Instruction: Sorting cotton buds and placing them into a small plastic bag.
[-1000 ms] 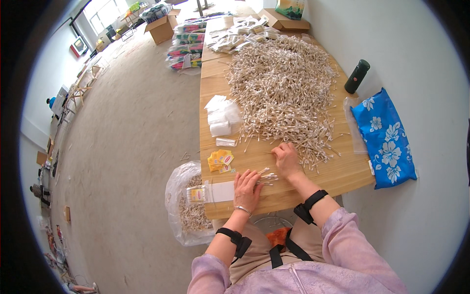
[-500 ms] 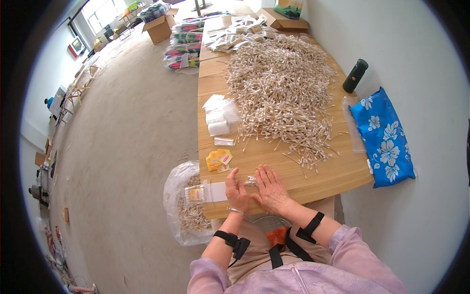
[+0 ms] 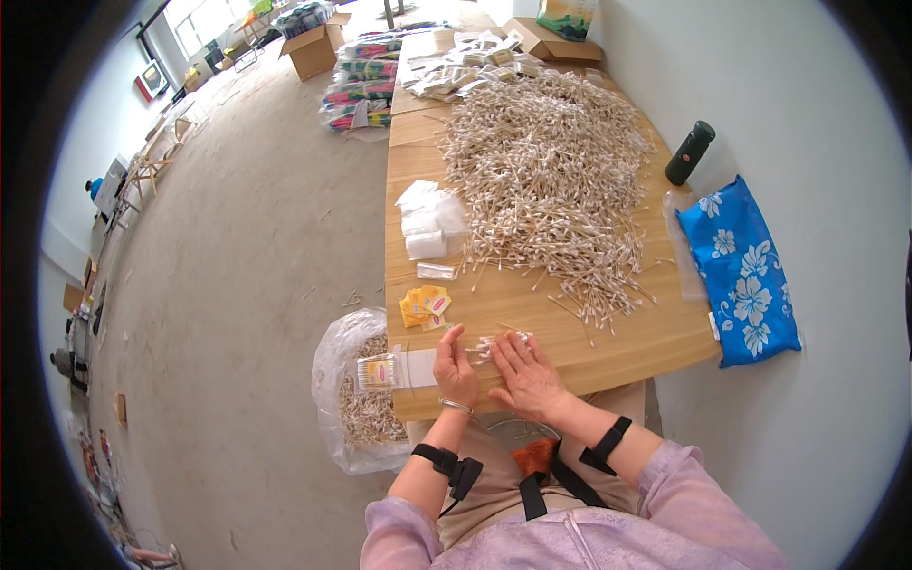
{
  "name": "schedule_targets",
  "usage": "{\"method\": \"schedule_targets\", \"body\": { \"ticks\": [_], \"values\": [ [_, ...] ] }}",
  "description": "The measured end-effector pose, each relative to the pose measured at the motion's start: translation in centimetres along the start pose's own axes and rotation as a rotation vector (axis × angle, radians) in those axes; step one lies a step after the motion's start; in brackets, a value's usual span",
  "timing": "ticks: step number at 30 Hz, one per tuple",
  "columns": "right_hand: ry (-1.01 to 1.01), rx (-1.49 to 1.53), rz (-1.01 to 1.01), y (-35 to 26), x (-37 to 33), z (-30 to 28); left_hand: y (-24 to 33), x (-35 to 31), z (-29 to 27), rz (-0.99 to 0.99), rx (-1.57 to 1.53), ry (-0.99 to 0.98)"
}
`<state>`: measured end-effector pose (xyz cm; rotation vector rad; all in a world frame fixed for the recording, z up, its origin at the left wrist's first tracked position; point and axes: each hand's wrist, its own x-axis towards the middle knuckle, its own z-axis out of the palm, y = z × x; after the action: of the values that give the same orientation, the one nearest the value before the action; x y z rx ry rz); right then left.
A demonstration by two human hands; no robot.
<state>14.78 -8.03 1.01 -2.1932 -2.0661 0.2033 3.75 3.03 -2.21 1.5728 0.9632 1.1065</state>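
The left hand (image 3: 458, 375) stands on its edge, palm turned inward and thumb raised, not clamped on anything that shows. Facing it, the right hand (image 3: 529, 378) lies nearly flat, fingers straight and side by side, the fingertips over part of a small bunch of cotton swabs (image 3: 485, 349). That bunch sits between the two hands; whether the left palm touches it, I cannot tell.

Just left of the left hand is a white strip (image 3: 418, 370), and beyond it a clear swab packet (image 3: 377, 371) with a yellow label seems to jut past the edge of the wooden table (image 3: 655, 342), above a plastic bag of swabs (image 3: 328, 399). A leftward shove of the left hand through the strip could tip the packet into that bag. Yellow cards (image 3: 425, 304) lie ahead of the left hand.

The bunch looks loose and uneven: pressing too hard with the right fingers could roll swabs askew, and a wide gap between the palms could let some scatter forward, toward the big swab heap (image 3: 551, 171) ahead of the right hand.
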Motion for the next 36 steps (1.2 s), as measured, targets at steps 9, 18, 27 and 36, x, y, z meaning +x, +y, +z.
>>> {"method": "schedule_targets", "body": {
  "ticks": [9,18,27,36],
  "values": [
    [-0.014,0.014,0.023,1.2,1.8,-0.3,-0.5,0.1,0.1,0.047,0.045,0.014],
    [0.018,0.032,-0.026,-1.3,-1.5,0.8,-0.6,0.0,0.0,0.039,0.014,0.029],
    [-0.012,-0.087,-0.078,-0.4,-1.5,-0.5,-1.1,0.1,-0.1,-0.005,-0.045,0.023],
    [-0.017,0.009,0.020,1.3,2.9,0.4,-1.0,-0.5,-0.3,-0.039,-0.089,0.026]
  ]
}}
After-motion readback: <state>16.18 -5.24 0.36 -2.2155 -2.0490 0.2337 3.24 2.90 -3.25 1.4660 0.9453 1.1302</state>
